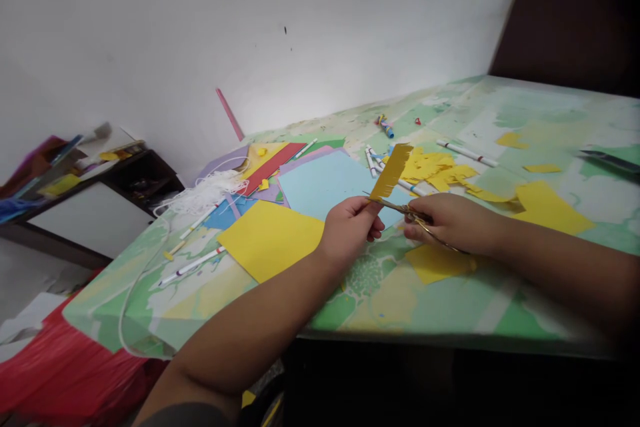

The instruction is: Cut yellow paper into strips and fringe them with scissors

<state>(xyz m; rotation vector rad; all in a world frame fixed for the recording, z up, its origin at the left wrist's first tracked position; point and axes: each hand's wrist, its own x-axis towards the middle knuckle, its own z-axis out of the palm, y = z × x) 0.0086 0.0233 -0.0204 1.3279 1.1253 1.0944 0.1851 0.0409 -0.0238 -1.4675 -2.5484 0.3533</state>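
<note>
My left hand [349, 227] pinches the lower end of a yellow paper strip [391, 172], which points up and away over the table. Fine cuts fringe the strip's edge. My right hand [440, 217] is closed round the handles of a pair of scissors [406, 209]. The blades lie at the strip's lower end, close to my left fingertips. Behind the strip spreads a pile of yellow paper scraps [435, 170]. A light blue sheet [323, 181] and a yellow sheet [273, 240] lie beyond and beside my left hand. Below my right hand rests another yellow piece [435, 265].
Tangled white string [213, 190] lies at the table's left, near a red paper strip [275, 167] and several markers [193, 267]. At right are a yellow sheet [550, 208] and a dark-bladed tool [610, 161]. A cluttered cabinet [95, 213] stands left; the table's front edge [450, 343] is near me.
</note>
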